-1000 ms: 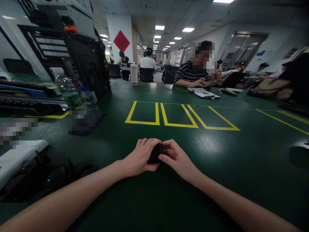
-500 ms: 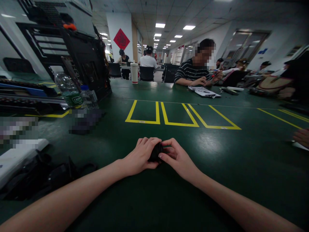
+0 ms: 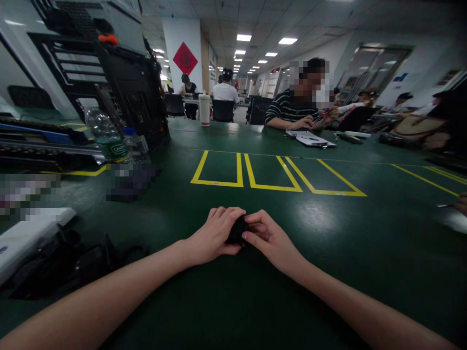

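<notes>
A small black object (image 3: pixel 236 230) rests on the dark green table (image 3: pixel 328 272), held between both my hands. My left hand (image 3: pixel 213 236) wraps its fingers over the object's top and left side. From the right, my right hand (image 3: pixel 268 238) pinches it with thumb and fingers. Most of the object is hidden by the fingers, so I cannot make out what it is.
Yellow tape rectangles (image 3: pixel 255 171) mark the table ahead. A black rack (image 3: pixel 120 92), plastic bottles (image 3: pixel 105 136) and black gear (image 3: pixel 69 265) crowd the left. A person in a striped shirt (image 3: pixel 292 112) sits across with papers (image 3: pixel 310 140). A white bottle (image 3: pixel 205 110) stands far back.
My hands stay on the black object with only slight finger shifts. At the right edge another person's hand came into view and has drawn back to the frame's border.
</notes>
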A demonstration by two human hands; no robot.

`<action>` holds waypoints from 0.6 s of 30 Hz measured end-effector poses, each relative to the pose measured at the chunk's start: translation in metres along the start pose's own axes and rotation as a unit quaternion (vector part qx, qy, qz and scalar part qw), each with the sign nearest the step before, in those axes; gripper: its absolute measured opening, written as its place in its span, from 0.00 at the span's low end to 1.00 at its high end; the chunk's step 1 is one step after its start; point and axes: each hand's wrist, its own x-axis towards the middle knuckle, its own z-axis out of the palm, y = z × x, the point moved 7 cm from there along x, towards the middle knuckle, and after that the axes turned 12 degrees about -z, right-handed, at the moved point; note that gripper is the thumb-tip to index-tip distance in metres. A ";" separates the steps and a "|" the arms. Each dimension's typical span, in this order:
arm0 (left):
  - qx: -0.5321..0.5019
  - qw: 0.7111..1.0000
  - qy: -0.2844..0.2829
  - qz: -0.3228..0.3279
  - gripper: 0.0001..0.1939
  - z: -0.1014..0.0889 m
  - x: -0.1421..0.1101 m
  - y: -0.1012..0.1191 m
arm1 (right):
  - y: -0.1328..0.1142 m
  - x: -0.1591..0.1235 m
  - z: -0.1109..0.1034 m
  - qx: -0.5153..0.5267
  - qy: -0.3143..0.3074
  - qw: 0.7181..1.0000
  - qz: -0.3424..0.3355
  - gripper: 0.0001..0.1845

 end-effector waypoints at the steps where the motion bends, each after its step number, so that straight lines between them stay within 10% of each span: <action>1: -0.001 1.000 -0.003 0.001 0.32 0.000 0.000 0.000 | 0.002 0.000 0.000 0.009 -0.003 1.000 0.014 0.11; 18: -0.014 1.000 -0.019 -0.003 0.30 -0.003 -0.001 0.001 | -0.001 -0.002 0.001 0.026 -0.010 0.999 0.036 0.14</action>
